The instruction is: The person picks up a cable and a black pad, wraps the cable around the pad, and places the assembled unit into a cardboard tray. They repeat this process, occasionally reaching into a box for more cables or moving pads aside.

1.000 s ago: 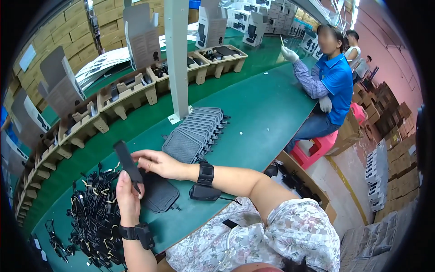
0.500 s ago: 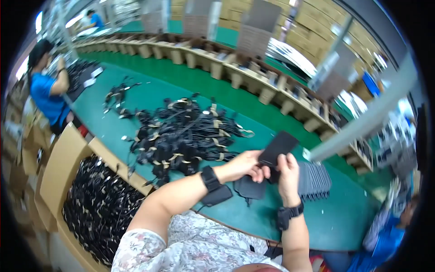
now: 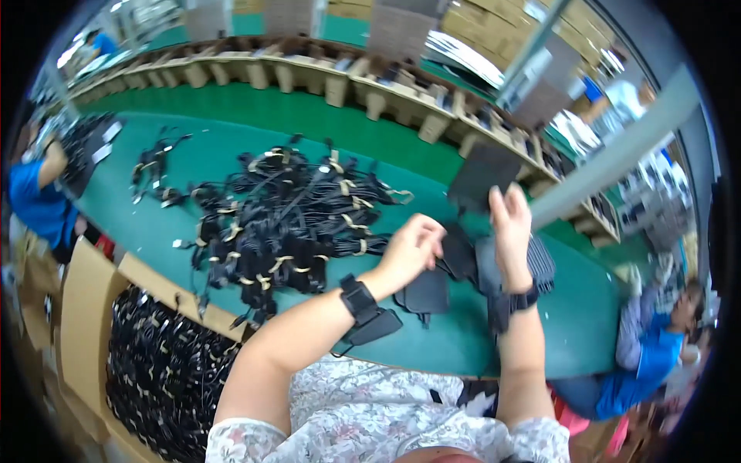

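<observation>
One green counter (image 3: 587,309), work apparently midway. Bundled cable heap (image 3: 285,208) left of centre, likely still to do. Row of dark cases (image 3: 543,266) near right end, likely done. Dark panel (image 3: 482,174) toward far edge; right hand (image 3: 512,231), fingers extended, overlaps its corner, grip unclear. Lone case (image 3: 426,295) by near edge. Left hand (image 3: 417,245) curled, can't tell if holding.

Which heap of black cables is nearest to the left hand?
The large heap on the green table, just left of the left hand; the heap in the cardboard box and the small cluster lie farther left.
</observation>
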The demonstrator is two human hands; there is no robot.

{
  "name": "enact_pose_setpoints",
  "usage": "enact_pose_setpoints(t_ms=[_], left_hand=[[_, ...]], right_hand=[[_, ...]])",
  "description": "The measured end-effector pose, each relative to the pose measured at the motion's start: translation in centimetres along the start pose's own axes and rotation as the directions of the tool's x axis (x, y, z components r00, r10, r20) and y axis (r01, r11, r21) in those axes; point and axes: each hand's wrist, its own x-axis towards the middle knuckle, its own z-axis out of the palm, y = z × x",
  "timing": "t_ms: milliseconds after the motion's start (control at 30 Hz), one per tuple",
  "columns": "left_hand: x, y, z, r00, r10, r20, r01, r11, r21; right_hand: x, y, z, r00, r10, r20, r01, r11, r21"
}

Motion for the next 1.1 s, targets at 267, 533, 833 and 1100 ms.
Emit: enact_pose_setpoints(t_ms=[267,533,833,1100], left_hand=[[0.8,-1.4,1.0,0.998,0.04,0.045,-0.043,0.998,0.055],[-0.3,-1.4,0.3,1.0,0.008,-0.001,-0.008,0.994,0.111],[0.4,-1.2,0.7,0.994,0.094,-0.057,-0.085,0.985,0.152],[0.2,-1.4,0.2,0.982,0.147,-0.123,-0.112,0.962,0.249]], right_hand=[[17.9,3.8,-8.1,0.874,-0.312,-0.372,0.166,0.912,-0.376],[21.4,9.2,-8.7,0.914,-0.263,-0.309,-0.128,0.536,-0.835],[20.6,8.5,-6.3,0.973,-0.217,-0.078,-0.059,0.093,-0.994],[10.4,-1.5,13.9,0.481,-0.505,0.717,0.839,0.503,-0.208]])
